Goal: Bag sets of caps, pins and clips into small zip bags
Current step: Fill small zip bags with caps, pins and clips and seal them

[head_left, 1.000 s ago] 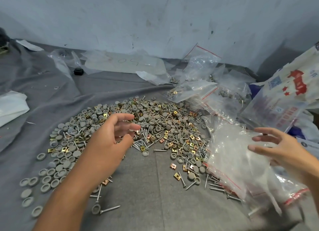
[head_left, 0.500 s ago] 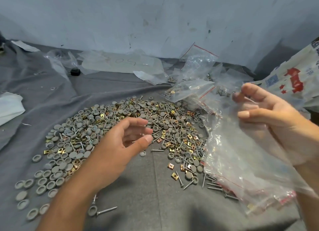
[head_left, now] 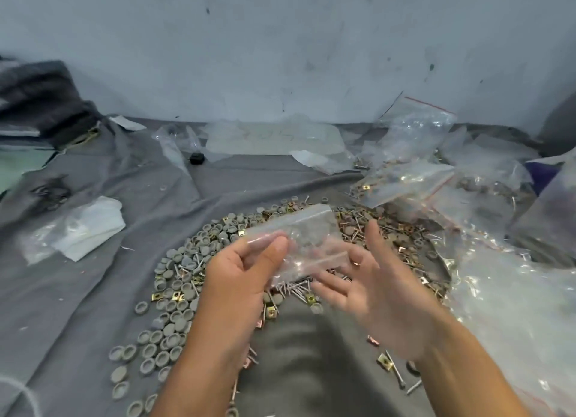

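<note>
A small clear zip bag hangs in the air above the parts pile. My left hand pinches the bag's left edge between thumb and fingers. My right hand is spread just to the right of the bag, its fingertips at the bag's lower right corner, blurred by motion. Below both hands lies a wide heap of grey round caps, thin metal pins and brass clips on the grey cloth.
A pile of clear zip bags lies at the right, with filled bags behind it. White folded plastic sits at the left. A small black cap and flat plastic sheets lie near the wall.
My right hand came from the bag pile at the right to the middle with one small bag. My left hand rose off the pile and took the bag's left edge.
</note>
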Motion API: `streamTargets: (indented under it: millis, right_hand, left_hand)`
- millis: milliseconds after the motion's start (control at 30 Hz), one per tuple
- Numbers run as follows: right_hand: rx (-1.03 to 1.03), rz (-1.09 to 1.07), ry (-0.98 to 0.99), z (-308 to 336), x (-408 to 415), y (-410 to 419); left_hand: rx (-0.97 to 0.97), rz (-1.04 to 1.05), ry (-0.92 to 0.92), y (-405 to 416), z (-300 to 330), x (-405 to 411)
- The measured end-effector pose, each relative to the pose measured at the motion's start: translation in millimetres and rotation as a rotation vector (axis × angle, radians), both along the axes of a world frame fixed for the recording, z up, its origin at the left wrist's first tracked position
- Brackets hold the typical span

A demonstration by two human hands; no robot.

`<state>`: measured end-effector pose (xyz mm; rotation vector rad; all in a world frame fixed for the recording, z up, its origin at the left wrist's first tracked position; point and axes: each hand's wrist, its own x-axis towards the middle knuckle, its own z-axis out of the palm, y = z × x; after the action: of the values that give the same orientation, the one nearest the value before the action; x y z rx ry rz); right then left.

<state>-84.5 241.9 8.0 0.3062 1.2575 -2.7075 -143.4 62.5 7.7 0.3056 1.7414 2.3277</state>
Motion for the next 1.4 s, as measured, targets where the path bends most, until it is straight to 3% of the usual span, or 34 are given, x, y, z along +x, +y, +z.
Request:
streamTargets:
  millis: [100, 267, 367, 467, 533, 633, 733, 933, 1100, 1267, 1400]
  right_hand:
    - [0.163, 0.067, 0.042, -9, -1, -19]
    - [0.425, -0.195, 0.103, -7, -4, -22]
    - [0.501, -0.22, 0.169, -12, -4, -21]
    - [0.518, -0.217, 0.197, -12, -4, -27]
    - [0.616, -0.208, 0.25, -11, -5, -33]
    - [0.707, -0.189, 0.383, -10, -3, -41]
    - [0.744, -0.187, 0.37, -9, -1, -39]
    - [1.033, -0.224, 0.326, -10, 2, -37]
    - [1.189, -0.152, 0.314, -10, 6, -39]
    - [1.251, 0.068, 0.228, -13, 15, -35]
    - [1.218, 0.147, 0.188, -8, 18, -29]
  left_hand:
    - [-0.093, 0.143, 0.062, -3, 4, 0]
    - [-0.43, 0.186, 0.145, -10, 3, 6]
    - [-0.558, 0.358, 0.172, -16, 8, 8]
    - [-0.699, 0.51, 0.417, -29, 10, 7]
    - [-0.746, 0.371, 0.599, -30, 10, 10]
    - [-0.774, 0.155, 0.696, -23, 7, 15]
    - [-0.707, 0.091, 0.63, -22, 5, 14]
    - [-0.627, -0.041, 0.455, -27, 5, 9]
    - [-0.717, -0.062, 0.446, -29, 3, 8]
    - [-0.828, 0.311, 0.486, -30, 4, 5]
    - [-0.87, 0.36, 0.574, -22, 5, 10]
